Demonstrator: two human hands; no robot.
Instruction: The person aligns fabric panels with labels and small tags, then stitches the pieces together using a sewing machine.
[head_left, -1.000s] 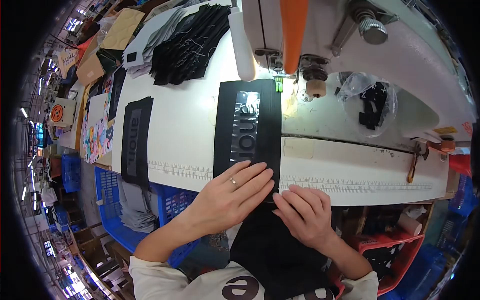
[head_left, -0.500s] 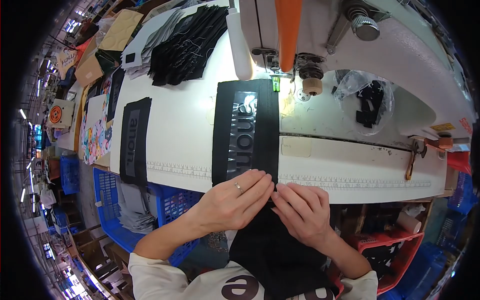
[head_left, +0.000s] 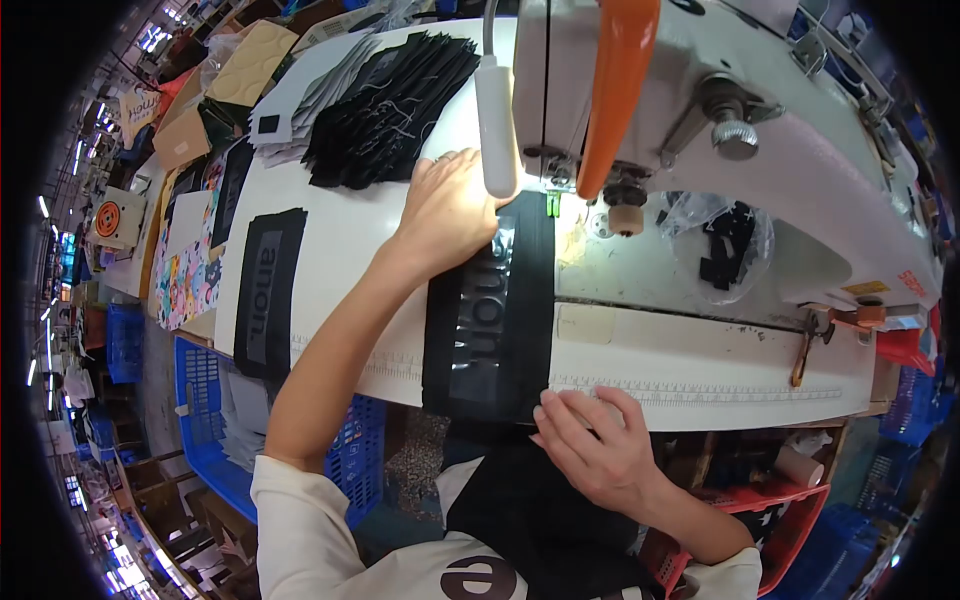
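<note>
A black fabric panel (head_left: 535, 300) with a clear strip reading "anon" lies lengthwise on the white sewing table, its far end near the sewing machine's needle area. My left hand (head_left: 450, 215) rests at the panel's far left corner, beside the white lamp (head_left: 494, 130); its thumb reaches the fabric, while the bent fingertips are partly hidden and lost in glare. By the near right corner of the panel is my right hand (head_left: 600, 450), fingers loosely curved and apart from the thumb, fingertips at the fabric's edge. A green clip-like piece (head_left: 553, 204) shows at the far right corner.
The sewing machine (head_left: 760, 170) with its orange lever overhangs the far right. A second "anon" panel (head_left: 268, 290) and a stack of black pieces (head_left: 390, 110) are at left. A plastic bag (head_left: 745, 250) lies under the arm. Blue (head_left: 205, 440) and red baskets (head_left: 800, 540) stand below.
My left hand has moved from the panel's near edge to its far left corner. My right hand has stayed near the front edge, its fingers now further apart. The view has shifted slightly.
</note>
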